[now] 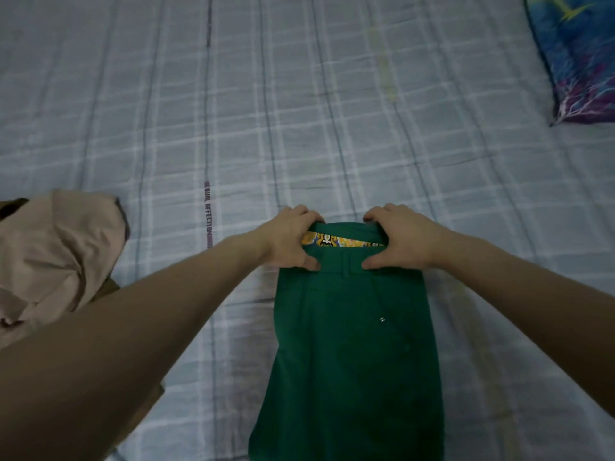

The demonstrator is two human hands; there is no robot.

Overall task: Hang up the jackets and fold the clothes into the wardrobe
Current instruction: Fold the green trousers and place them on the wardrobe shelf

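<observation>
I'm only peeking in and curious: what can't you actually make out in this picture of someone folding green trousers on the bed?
Head view only:
- Green cotton trousers: legs cut off by the bottom edge.
- Left hand and right hand: fingertips of each grip curl out of sight behind the waistband.
- Crumpled beige cloth garment: cut by the left edge, type unclear.
- Blue-purple patterned pillow: cut off at right.
- Wardrobe, jackets: out of frame.

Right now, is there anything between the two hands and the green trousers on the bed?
No. The left hand and the right hand already grip the waistband of the green trousers, which lie flat on the bed. The beige garment lies apart, off to the left. The wardrobe is not in view.
</observation>
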